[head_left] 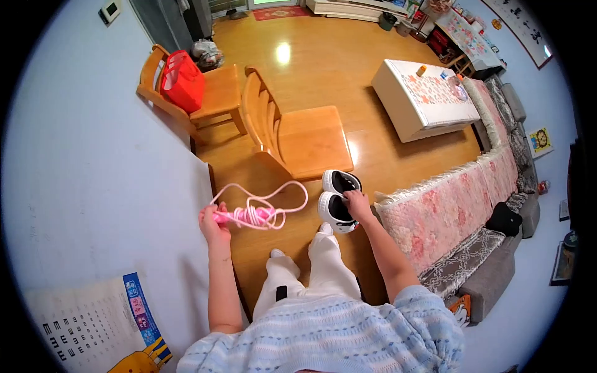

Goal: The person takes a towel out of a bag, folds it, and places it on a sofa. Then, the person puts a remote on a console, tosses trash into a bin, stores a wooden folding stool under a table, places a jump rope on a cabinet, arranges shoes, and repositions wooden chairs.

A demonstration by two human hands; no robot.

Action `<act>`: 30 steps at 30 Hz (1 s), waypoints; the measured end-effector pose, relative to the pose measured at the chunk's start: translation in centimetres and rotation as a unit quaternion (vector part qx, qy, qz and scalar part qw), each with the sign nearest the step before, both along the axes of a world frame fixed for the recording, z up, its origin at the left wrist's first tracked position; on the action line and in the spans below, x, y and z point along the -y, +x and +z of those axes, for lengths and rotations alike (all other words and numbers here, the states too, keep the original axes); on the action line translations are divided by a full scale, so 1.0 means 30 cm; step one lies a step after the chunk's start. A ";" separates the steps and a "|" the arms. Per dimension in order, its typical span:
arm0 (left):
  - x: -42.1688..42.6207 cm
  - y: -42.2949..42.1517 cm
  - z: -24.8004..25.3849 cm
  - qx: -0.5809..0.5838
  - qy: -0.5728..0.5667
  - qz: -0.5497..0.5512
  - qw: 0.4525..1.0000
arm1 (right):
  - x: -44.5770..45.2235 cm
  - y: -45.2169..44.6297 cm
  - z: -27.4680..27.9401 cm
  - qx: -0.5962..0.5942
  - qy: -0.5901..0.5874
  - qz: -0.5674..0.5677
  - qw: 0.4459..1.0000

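Pink skipping rope [254, 216] spreads right of our left hand [214, 224], whose fingers clasp one end; our right hand [357, 205] pinches white clogs [331, 206] between its fingers. We should keep loose loops from snagging.

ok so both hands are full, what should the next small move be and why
Probably lower the white shoes to the wooden floor: the right hand grips them and the left hand holds the pink rope, so neither hand is free to tidy the rope, which sticks out in loose loops.
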State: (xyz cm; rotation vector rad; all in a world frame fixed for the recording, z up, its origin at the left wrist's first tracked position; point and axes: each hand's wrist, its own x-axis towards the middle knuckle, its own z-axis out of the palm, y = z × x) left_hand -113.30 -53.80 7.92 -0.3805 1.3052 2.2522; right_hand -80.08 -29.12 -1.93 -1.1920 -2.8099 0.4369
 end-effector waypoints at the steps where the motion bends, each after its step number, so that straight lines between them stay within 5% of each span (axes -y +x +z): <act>1: -0.048 0.018 0.021 0.001 0.001 -0.002 1.000 | -0.021 0.030 0.016 -0.018 -0.001 -0.002 1.000; 14: -0.757 0.316 0.110 -0.109 0.053 -0.018 0.993 | -0.488 0.398 0.089 -0.076 0.026 -0.061 0.995; 20: -0.836 0.338 -0.037 0.031 0.031 -0.002 0.999 | -0.773 0.491 0.091 -0.065 0.028 -0.041 0.997; 30: -1.203 0.224 0.012 0.035 0.075 0.045 0.996 | -1.267 0.286 0.186 -0.077 0.046 0.029 0.996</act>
